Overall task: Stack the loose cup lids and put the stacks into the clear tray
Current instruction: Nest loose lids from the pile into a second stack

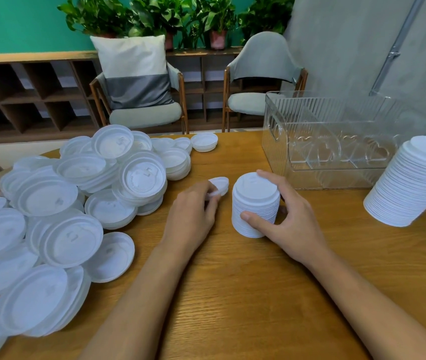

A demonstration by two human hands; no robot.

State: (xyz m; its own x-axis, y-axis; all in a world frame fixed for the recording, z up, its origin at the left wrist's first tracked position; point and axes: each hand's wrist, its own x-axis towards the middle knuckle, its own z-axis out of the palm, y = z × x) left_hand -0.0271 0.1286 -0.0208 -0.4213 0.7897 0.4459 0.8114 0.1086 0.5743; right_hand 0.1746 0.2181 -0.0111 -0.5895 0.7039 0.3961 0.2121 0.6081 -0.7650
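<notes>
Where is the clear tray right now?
In the head view, the clear tray stands far right on the table, behind the short lid stack and beside the tall lid stack.

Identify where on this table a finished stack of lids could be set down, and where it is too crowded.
Bare wood lies near the table edge between the two forearms, and between the right hand and the tall stack, in front of the clear tray. The left side is crowded by the heap of loose lids.

One head-worn wide-angle view, facing forward and down over a brown wood-grain table (pixel 232 294), close above the left hand (pixel 193 211) and right hand (pixel 292 216), margins apparently curved by the lens
</notes>
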